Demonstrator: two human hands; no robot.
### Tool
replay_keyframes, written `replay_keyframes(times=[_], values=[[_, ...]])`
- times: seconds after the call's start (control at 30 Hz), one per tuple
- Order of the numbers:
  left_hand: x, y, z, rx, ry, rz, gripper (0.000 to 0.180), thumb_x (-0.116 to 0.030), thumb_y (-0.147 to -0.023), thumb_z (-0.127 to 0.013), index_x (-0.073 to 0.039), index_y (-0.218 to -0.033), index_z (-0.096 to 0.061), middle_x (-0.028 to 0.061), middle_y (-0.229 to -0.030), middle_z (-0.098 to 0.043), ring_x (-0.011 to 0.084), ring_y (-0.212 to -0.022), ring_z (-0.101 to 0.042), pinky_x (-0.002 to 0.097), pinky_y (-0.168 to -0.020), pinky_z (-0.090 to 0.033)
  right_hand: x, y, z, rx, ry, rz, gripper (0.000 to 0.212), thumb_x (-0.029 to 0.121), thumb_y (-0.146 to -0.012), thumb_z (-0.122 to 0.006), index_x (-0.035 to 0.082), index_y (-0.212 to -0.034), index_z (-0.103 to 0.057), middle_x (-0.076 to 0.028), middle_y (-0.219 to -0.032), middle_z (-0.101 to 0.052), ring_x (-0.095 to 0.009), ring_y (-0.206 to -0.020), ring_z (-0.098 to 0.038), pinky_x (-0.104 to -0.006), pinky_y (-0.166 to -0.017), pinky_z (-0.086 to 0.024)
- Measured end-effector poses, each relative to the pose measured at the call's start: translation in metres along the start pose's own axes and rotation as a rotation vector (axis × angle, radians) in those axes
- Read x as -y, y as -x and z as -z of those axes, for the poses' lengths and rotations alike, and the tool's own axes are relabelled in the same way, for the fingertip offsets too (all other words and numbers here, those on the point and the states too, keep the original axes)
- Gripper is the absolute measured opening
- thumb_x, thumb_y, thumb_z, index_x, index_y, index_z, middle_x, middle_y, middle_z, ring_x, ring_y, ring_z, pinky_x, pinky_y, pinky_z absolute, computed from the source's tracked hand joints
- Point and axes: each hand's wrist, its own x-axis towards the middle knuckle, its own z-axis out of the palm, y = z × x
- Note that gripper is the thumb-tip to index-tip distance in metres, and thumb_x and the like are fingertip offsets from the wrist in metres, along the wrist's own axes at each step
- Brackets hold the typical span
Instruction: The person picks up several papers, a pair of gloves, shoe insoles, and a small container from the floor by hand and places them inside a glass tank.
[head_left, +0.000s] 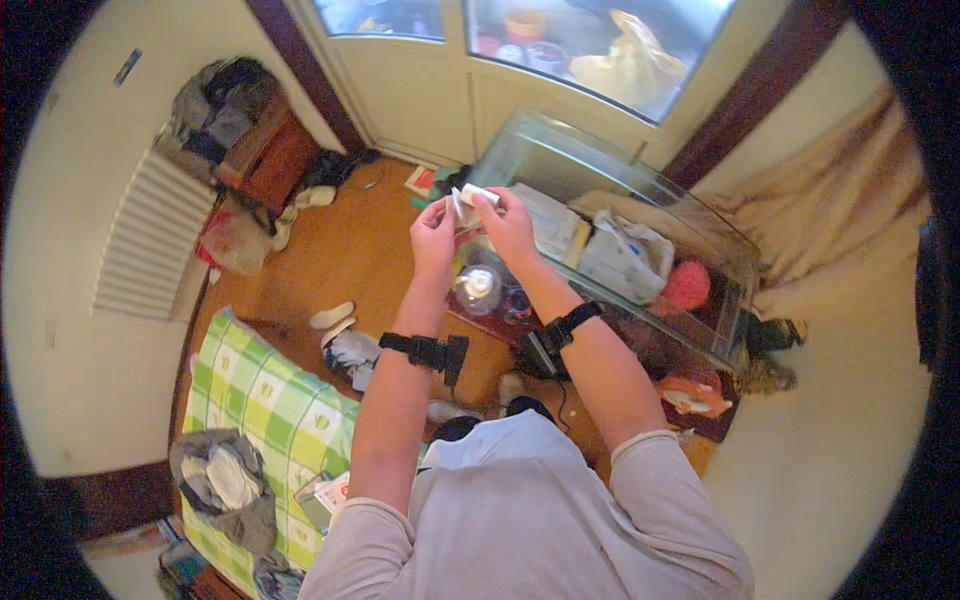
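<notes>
Both my arms reach forward over the near end of a glass case [520, 150]. My right hand [512, 230] is closed round a small white roll [481, 195], thumb on its near side. Just beside it, my left hand [433, 238] pinches a thin white strip [457, 205]. Whether the strip joins the roll, I cannot tell. Below my hands, between the forearms, stands a clear bottle with a white top [478, 284]. A small dark round item [516, 304] sits next to it. Black straps with small devices circle both forearms.
Inside the glass case lie a white bag [628, 258] and a pink fluffy ball [686, 287]. At left is a table with a green checked cloth [265, 375], bearing grey clothing [228, 485]. Shoes [350, 350] lie on the wooden floor. A radiator [155, 235] and brown cabinet [268, 160] line the left wall.
</notes>
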Motion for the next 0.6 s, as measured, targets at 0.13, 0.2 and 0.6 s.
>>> replay_keyframes(times=[0.13,0.2,0.6], values=[[0.023,-0.005,-0.062,0.075,-0.082,0.048,0.019,-0.015,-0.084,-0.051,0.0,-0.095,-0.054,0.0079,-0.086,-0.058,0.0158,-0.072,-0.059,0.028,-0.059,-0.053,0.012,-0.005,0.066,-0.035,-0.215,-0.091,0.03,0.022,-0.075,-0.062,0.0,-0.095,-0.057,-0.01,-0.087,-0.059,-0.014,-0.073,-0.057,-0.0256,-0.057,-0.05],[0.038,-0.007,-0.088,0.159,-0.067,0.162,0.023,-0.02,-0.085,-0.05,-0.001,-0.096,-0.054,0.0092,-0.087,-0.058,0.0185,-0.074,-0.059,0.0305,-0.061,-0.053,0.009,-0.01,0.1,-0.065,-0.218,-0.084,0.031,0.019,-0.074,-0.063,0.0,-0.098,-0.056,-0.01,-0.091,-0.058,-0.015,-0.075,-0.057,-0.0262,-0.059,-0.05],[0.117,-0.045,-0.21,0.56,-0.351,0.496,0.029,-0.025,-0.083,-0.052,-0.002,-0.1,-0.052,0.0082,-0.088,-0.055,0.0186,-0.072,-0.057,0.0311,-0.059,-0.053,-0.024,-0.041,0.242,-0.406,0.268,-0.152,0.03,0.022,-0.07,-0.066,0.002,-0.091,-0.06,-0.003,-0.071,-0.058,-0.009,-0.06,-0.053,-0.0238,-0.052,-0.043]])
